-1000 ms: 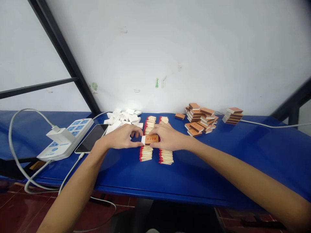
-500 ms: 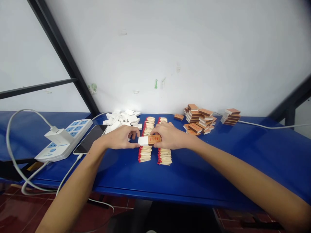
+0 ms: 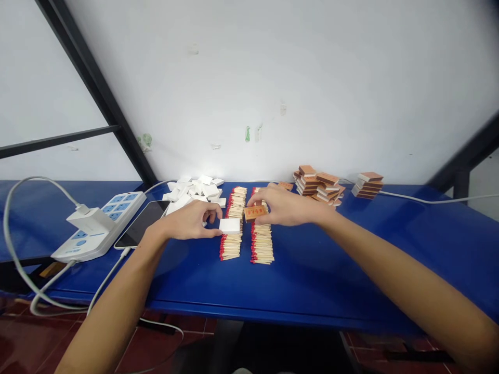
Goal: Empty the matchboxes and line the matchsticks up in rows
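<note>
Between thumb and fingers, my left hand (image 3: 197, 221) grips a white matchbox tray (image 3: 230, 225) by its left end, over the left row of matches (image 3: 231, 246). My right hand (image 3: 278, 204) is closed on an orange-brown matchbox sleeve (image 3: 255, 213) with printed characters, held above the right row of matches (image 3: 262, 246). A gap separates the tray from the sleeve. Both rows have red heads pointing left. Whether anything lies inside the sleeve is hidden.
A pile of white trays (image 3: 191, 189) lies behind my left hand. Brown matchboxes are heaped (image 3: 317, 186) at the back right, beside a neat stack (image 3: 367, 185). A power strip (image 3: 99, 226), a phone (image 3: 143, 224) and white cables occupy the left side of the blue table (image 3: 312, 280).
The white tray and the brown sleeve were joined end to end; now they are apart. My right hand has moved right and slightly away with the sleeve, while the left stays nearly still.
</note>
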`<state>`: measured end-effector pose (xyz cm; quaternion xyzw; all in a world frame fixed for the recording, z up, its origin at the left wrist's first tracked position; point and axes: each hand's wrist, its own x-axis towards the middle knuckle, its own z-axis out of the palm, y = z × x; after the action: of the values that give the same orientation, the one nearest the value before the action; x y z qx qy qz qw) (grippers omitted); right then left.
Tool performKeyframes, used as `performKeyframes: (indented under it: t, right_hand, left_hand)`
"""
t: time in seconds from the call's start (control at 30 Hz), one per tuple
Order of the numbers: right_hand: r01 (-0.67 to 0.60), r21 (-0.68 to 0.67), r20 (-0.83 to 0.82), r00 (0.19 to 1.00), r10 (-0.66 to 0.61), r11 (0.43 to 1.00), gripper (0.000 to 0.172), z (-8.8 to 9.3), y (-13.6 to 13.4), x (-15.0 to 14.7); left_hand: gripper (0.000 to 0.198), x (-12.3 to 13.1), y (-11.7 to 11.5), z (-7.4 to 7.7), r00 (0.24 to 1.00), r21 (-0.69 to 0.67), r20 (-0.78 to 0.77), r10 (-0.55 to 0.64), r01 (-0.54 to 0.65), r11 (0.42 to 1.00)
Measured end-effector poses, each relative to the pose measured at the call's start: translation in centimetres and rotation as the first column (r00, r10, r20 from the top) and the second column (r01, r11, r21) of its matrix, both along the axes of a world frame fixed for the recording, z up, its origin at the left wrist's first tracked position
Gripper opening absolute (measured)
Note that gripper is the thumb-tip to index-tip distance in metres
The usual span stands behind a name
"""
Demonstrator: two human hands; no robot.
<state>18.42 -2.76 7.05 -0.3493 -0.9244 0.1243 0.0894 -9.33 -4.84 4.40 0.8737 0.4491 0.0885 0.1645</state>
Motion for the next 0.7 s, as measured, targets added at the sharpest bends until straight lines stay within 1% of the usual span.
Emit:
performKeyframes:
  t: [0.1, 0.13, 0.2, 0.23, 0.27, 0.3, 0.37, 0.43, 0.53, 0.63, 0.7]
  right_hand:
    - [0.074, 0.054, -0.108, 0.992, -0.068, 0.996, 0.037, 1.1, 0.4, 2.1]
    - [0.117, 0.065, -0.142, 0.984, -0.107, 0.991, 0.038, 1.3, 0.7, 3.0]
    - [0.248, 0.086, -0.220, 0.949, -0.224, 0.965, 0.043, 1.0, 1.4, 5.1]
    - [0.326, 0.107, -0.261, 0.921, -0.290, 0.939, 0.045, 0.6, 1.7, 6.2]
    - [0.413, 0.153, -0.313, 0.882, -0.353, 0.898, 0.045, -0.1, 2.1, 7.3]
    - [0.475, 0.205, -0.343, 0.854, -0.392, 0.856, 0.042, -0.9, 2.4, 8.4]
    - [0.550, 0.301, -0.370, 0.820, -0.436, 0.779, 0.036, -2.7, 2.6, 10.2]
    - [0.575, 0.373, -0.337, 0.815, -0.471, 0.728, 0.032, -4.5, 2.4, 11.5]
    - [0.532, 0.457, -0.216, 0.844, -0.491, 0.713, 0.030, -6.1, 1.8, 12.1]
    - [0.502, 0.500, -0.152, 0.853, -0.500, 0.705, 0.033, -6.6, 1.5, 12.0]
    - [0.501, 0.495, -0.163, 0.856, -0.490, 0.710, 0.034, -6.5, 1.6, 11.9]
  left_hand:
    - [0.040, 0.1, -0.1, 0.1, 1.000, 0.010, 0.005, 0.004, -0.004, 1.000]
    - [0.040, 0.2, -0.1, 0.2, 1.000, 0.011, 0.010, 0.005, -0.005, 1.000]
    - [0.040, 0.2, -0.1, 0.2, 1.000, 0.010, 0.021, 0.007, -0.007, 1.000]
    - [0.039, 0.3, -0.1, 0.2, 1.000, 0.011, 0.027, 0.007, -0.008, 1.000]
    - [0.039, 0.3, -0.2, 0.2, 0.999, 0.014, 0.034, 0.007, -0.008, 1.000]
    - [0.038, 0.3, -0.2, 0.2, 0.999, 0.018, 0.041, 0.007, -0.008, 1.000]
    - [0.037, 0.3, -0.2, 0.3, 0.999, 0.029, 0.050, 0.008, -0.009, 1.000]
    - [0.036, 0.3, -0.2, 0.3, 0.998, 0.042, 0.057, 0.008, -0.010, 0.999]
    - [0.033, 0.4, -0.2, 0.2, 0.998, 0.078, 0.068, 0.005, -0.011, 0.997]
    - [0.032, 0.3, 0.0, 0.0, 0.996, 0.145, 0.085, 0.014, -0.026, 0.989]
    - [0.033, 0.2, 0.3, -0.1, 0.994, 0.226, 0.105, 0.036, -0.059, 0.972]
